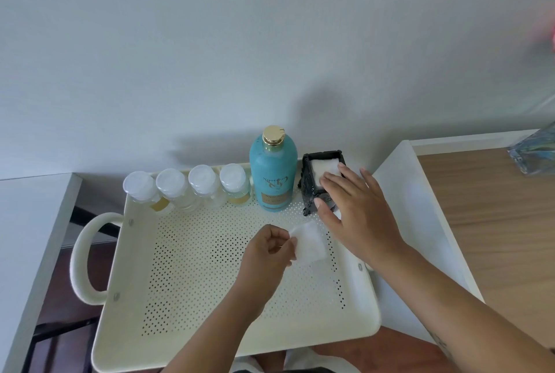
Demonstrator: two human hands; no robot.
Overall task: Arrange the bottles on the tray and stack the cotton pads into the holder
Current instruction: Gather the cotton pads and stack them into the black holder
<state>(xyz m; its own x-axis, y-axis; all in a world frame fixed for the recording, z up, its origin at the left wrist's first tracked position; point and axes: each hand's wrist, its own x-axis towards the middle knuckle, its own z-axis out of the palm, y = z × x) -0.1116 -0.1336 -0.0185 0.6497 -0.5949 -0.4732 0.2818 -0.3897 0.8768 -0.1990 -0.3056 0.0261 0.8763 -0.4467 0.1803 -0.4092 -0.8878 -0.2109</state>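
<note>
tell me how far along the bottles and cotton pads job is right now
Bottles look done: four small clear bottles and the tall blue bottle stand in a row along the tray's back edge. The black holder already has white pads inside, with the right hand resting over it. In hand: the left hand pinches one cotton pad. Left: stacking that pad; no other loose pads show.
</note>
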